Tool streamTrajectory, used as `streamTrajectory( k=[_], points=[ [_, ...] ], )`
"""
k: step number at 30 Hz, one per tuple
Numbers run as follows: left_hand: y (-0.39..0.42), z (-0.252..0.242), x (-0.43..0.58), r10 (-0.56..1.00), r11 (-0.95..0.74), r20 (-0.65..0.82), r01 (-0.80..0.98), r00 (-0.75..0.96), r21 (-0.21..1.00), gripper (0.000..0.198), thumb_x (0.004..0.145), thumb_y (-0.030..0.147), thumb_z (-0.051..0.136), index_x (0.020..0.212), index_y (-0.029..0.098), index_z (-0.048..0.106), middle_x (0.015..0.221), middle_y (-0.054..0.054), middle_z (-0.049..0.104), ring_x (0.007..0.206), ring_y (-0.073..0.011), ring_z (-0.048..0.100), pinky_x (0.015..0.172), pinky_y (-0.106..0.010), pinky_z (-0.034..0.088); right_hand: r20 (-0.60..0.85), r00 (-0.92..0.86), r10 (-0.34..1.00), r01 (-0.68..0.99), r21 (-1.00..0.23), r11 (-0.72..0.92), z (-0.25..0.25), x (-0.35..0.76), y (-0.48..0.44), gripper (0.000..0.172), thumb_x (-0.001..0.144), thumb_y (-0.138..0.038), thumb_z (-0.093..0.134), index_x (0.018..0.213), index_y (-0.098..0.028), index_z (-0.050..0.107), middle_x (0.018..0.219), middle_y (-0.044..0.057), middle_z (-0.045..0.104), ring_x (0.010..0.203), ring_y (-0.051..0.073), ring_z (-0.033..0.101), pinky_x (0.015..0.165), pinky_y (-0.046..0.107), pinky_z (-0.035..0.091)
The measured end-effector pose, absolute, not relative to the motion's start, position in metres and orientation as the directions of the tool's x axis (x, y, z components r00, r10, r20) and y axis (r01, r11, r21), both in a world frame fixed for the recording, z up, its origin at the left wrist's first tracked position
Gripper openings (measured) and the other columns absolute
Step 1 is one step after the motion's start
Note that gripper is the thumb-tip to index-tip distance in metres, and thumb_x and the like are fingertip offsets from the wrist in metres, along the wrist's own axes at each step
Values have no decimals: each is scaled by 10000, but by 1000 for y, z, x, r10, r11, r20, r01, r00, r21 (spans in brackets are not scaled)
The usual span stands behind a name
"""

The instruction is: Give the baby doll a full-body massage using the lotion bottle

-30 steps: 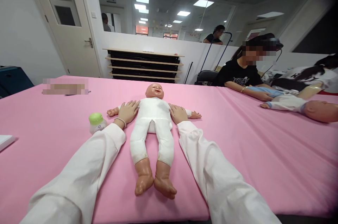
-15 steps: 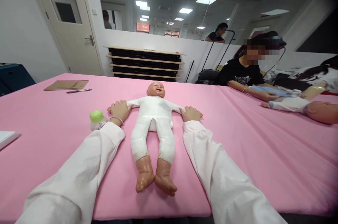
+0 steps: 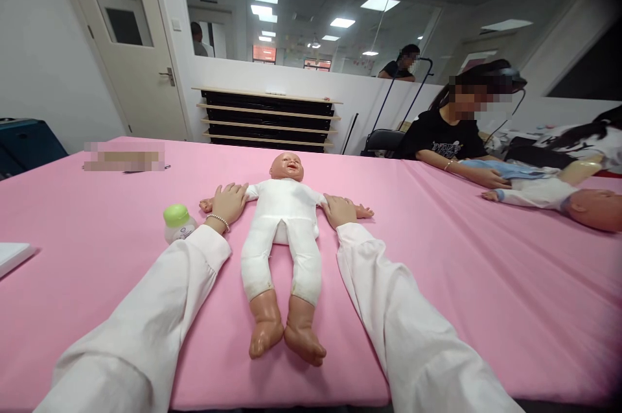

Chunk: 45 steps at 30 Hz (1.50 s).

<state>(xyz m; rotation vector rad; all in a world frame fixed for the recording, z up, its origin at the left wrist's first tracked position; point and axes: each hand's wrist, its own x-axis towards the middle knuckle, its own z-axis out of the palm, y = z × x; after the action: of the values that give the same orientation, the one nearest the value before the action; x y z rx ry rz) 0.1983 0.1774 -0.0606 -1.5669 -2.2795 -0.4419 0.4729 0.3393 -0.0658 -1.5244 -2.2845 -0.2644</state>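
A baby doll [image 3: 282, 205] with a white cloth body lies on its back on the pink-covered table [image 3: 437, 309], feet towards me, arms spread out. My left hand [image 3: 228, 207] is closed over the doll's arm on the left, its fingers near the shoulder; the doll's small hand shows beyond it. On the other side my right hand [image 3: 339, 211] is closed round the arm close to the shoulder, with the doll's forearm and hand sticking out to the right. The undersides of both my hands are hidden.
A jar with a green lid [image 3: 176, 215] stands beside my left wrist. A white flat object [image 3: 14, 259] lies at the left edge. At the right a co-worker [image 3: 449, 121] sits with another doll [image 3: 539, 192]. Behind the table is a shelf rack [image 3: 267, 116].
Both my hands have slid inward along the doll's arms, from near its wrists towards its shoulders. The doll's hands now show more. Its body has stayed in place.
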Motion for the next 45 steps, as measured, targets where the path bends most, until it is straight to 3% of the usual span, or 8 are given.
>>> streamTrajectory(
  k=[6, 9, 12, 15, 22, 28, 35, 45],
  points=[
    [171, -64, 190, 788, 473, 392, 874, -476, 110, 405, 904, 351, 256, 1135, 205, 556, 1048, -112, 624, 957, -274, 548, 775, -388, 368, 373, -360, 855, 922, 0, 388, -67, 488, 333, 357, 892, -356, 305, 1071, -214, 580, 1029, 105, 596, 951, 241, 502, 819, 373, 316],
    [167, -64, 187, 711, 578, 393, 803, -583, 146, 473, 898, 372, 224, 975, 125, 620, 937, -164, 637, 890, -307, 561, 739, -413, 370, 426, -214, 879, 957, -90, 277, -68, 500, 332, 407, 898, -396, 289, 984, -176, 621, 984, 108, 606, 932, 247, 515, 817, 374, 320],
    [164, -62, 186, 634, 639, 432, 749, -641, 174, 504, 900, 355, 192, 995, 81, 605, 962, -202, 620, 943, -335, 533, 772, -447, 346, 517, 10, 856, 946, -281, 159, -69, 505, 335, 434, 909, -372, 261, 1101, -131, 567, 1105, 119, 570, 1036, 242, 482, 896, 375, 294],
    [163, -61, 188, 617, 629, 474, 756, -629, 184, 485, 905, 331, 181, 1138, 94, 534, 1076, -192, 587, 1025, -310, 498, 845, -443, 311, 601, -50, 798, 922, -279, 268, -70, 503, 339, 447, 904, -316, 278, 1259, -91, 430, 1299, 120, 437, 1173, 215, 393, 981, 351, 237],
    [162, -62, 186, 643, 638, 370, 736, -671, 225, 487, 888, 343, 221, 932, 101, 642, 865, -170, 653, 844, -304, 589, 711, -411, 383, 374, -201, 905, 962, -98, 255, -66, 500, 338, 384, 888, -237, 259, 858, -143, 630, 919, 102, 626, 877, 221, 555, 760, 330, 365],
    [159, -63, 175, 498, 752, 318, 585, -807, 304, 575, 890, 342, 166, 871, 56, 665, 895, -230, 641, 871, -346, 578, 725, -486, 380, 383, 17, 924, 951, -292, 103, -66, 506, 336, 421, 905, -263, 229, 956, -98, 614, 1005, 147, 594, 974, 239, 521, 810, 347, 362],
    [162, -62, 181, 667, 564, 451, 798, -593, 214, 432, 907, 300, 212, 1174, 154, 517, 1251, -125, 509, 1202, -229, 391, 958, -394, 278, 478, 66, 876, 882, -439, 173, -71, 505, 341, 432, 905, -289, 221, 1186, -120, 502, 1320, 102, 415, 1251, 207, 306, 1024, 403, 186],
    [160, -65, 174, 659, 607, 371, 754, -654, 250, 480, 890, 345, 228, 915, 116, 648, 907, -170, 661, 881, -309, 590, 735, -432, 395, 289, 141, 947, 850, -525, 33, -70, 514, 349, 495, 887, -364, 228, 969, -89, 631, 1060, 193, 568, 1063, 290, 490, 928, 459, 306]
  ],
)
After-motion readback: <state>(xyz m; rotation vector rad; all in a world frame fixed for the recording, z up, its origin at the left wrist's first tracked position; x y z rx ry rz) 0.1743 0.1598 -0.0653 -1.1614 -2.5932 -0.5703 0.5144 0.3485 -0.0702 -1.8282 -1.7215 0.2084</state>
